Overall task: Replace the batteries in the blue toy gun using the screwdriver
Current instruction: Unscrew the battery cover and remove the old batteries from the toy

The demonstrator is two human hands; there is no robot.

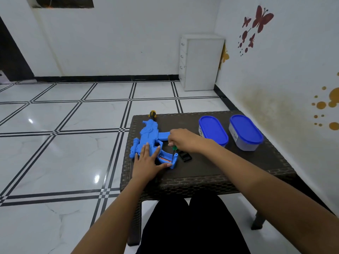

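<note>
1. While lying on its side at the near-left part of the dark woven table (220, 167), kept flat and steady: the blue toy gun (149, 136), yellow-and-black muzzle pointing away, open end towards the person.
2. Pressing down on the gun body with the left hand (148, 162), fingers straight and spread, thumb along the lower edge. Gripping nothing, just pinning, most likely to stop the toy sliding or twisting under the tool.
3. Pinching the green-handled screwdriver (174, 148) from above in the right hand (183, 140), fingers curled round the handle, shaft standing nearly upright.
4. Reaching with the tip down into the open battery compartment (165, 158), at its right end. Cannot tell exactly what the tip touches. Too small.
5. Showing a strip of orange-red inside that compartment, probably a battery in its seat, so probably levering a cell out, not turning a screw.
6. Parked just right of the compartment, apart from the gun: a black cover (185, 156), off already, set close for refitting.
7. Standing further right, well clear of the work: two lidded containers, one near (213, 130), one against the wall (245, 132), both with blue lids on. Contents not visible, perhaps spare batteries.
8. Still to come, by this reading: old cells out, fresh cells in, cover back on and screwed down.
</note>
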